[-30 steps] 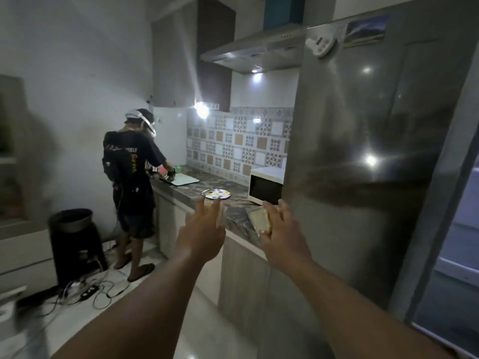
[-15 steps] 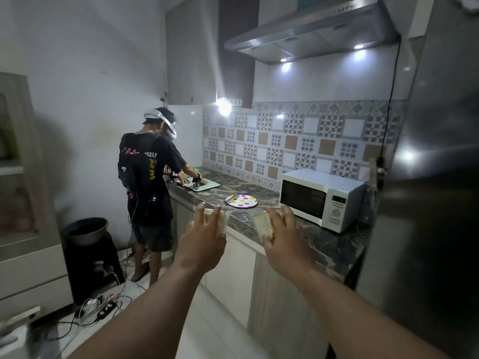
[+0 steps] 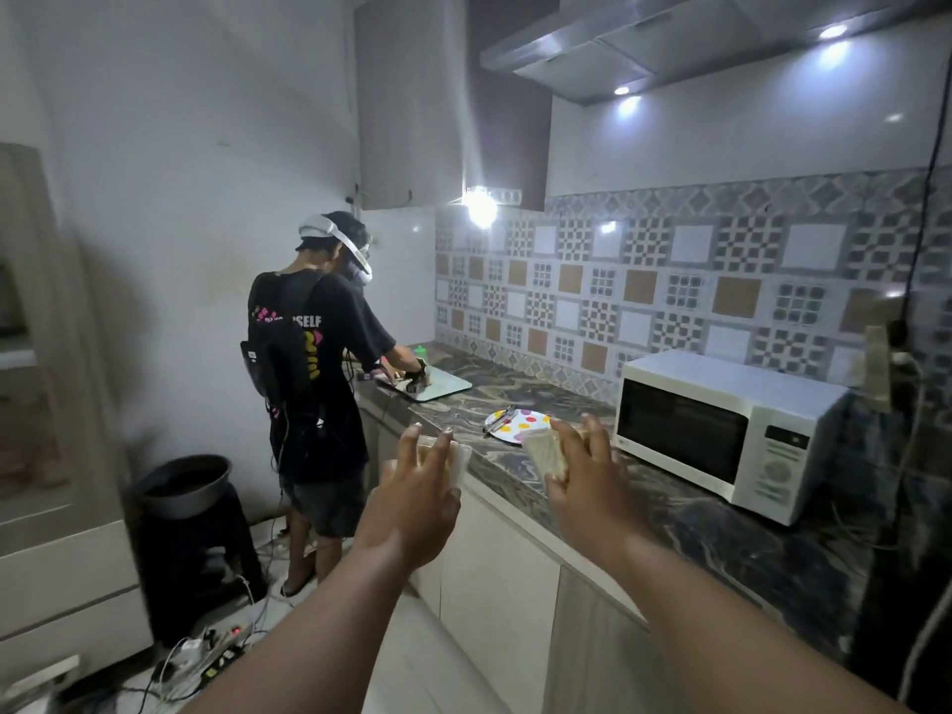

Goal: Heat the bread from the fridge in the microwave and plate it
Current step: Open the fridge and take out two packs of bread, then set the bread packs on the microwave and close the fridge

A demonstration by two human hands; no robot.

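My left hand (image 3: 416,494) holds a pale slice of bread (image 3: 460,460), mostly hidden behind its fingers. My right hand (image 3: 582,479) holds a second slice of bread (image 3: 542,452), whose edge shows left of the fingers. Both hands are raised in front of the counter's front edge. A white microwave (image 3: 721,430) with its dark door closed stands on the dark marbled counter (image 3: 685,512), to the right of my right hand. A white plate with coloured dots (image 3: 525,422) lies on the counter just beyond my hands, with metal tongs (image 3: 498,418) on it.
Another person (image 3: 319,383) stands at the counter's far end, working at a light cutting board (image 3: 443,386). A black stool with a pot (image 3: 188,512) and a power strip with cables (image 3: 216,657) sit on the floor to the left. The fridge's dark side (image 3: 922,456) rises at right.
The view has swung right and closer to the counter, so the whole microwave now shows. Both hands keep holding their bread slices, now nearer the plate.
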